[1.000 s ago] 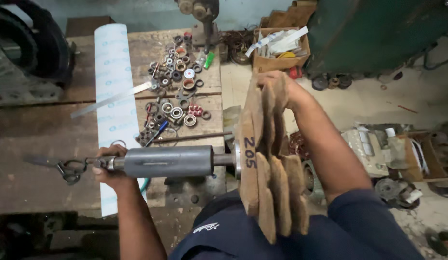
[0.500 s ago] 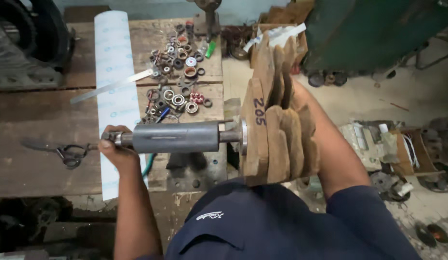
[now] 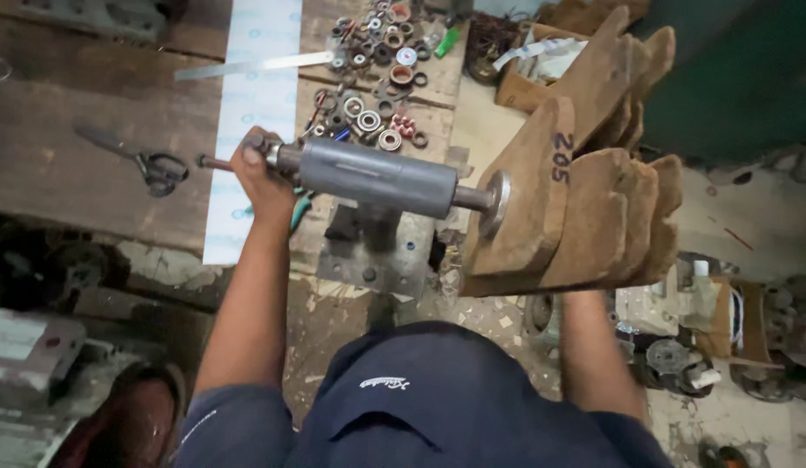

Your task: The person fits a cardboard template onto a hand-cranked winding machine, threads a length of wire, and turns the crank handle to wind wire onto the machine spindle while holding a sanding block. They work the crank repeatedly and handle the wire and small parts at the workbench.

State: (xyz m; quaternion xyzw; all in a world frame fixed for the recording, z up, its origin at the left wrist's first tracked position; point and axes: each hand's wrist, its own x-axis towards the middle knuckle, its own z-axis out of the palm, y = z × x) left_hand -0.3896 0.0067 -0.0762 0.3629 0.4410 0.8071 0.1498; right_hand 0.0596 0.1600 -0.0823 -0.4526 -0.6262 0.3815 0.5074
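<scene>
Your left hand (image 3: 257,170) clenches the thin end of the grey steel shaft (image 3: 377,178), lifted clear above the wooden bench (image 3: 65,165); its rusty bladed rotor (image 3: 576,199) hides your right hand, grip unknowable.

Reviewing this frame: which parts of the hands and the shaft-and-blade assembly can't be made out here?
- Right hand: head view, hidden behind the rusty brown blades; only the forearm shows, so its grip cannot be told.
- Left hand: fingers wrap the thin end of the grey shaft; the palm side is hidden.
- Far blades: partly covered by nearer ones, so their count is unclear.
- Bearings and rings on the wooden bench: too small to sort.
</scene>
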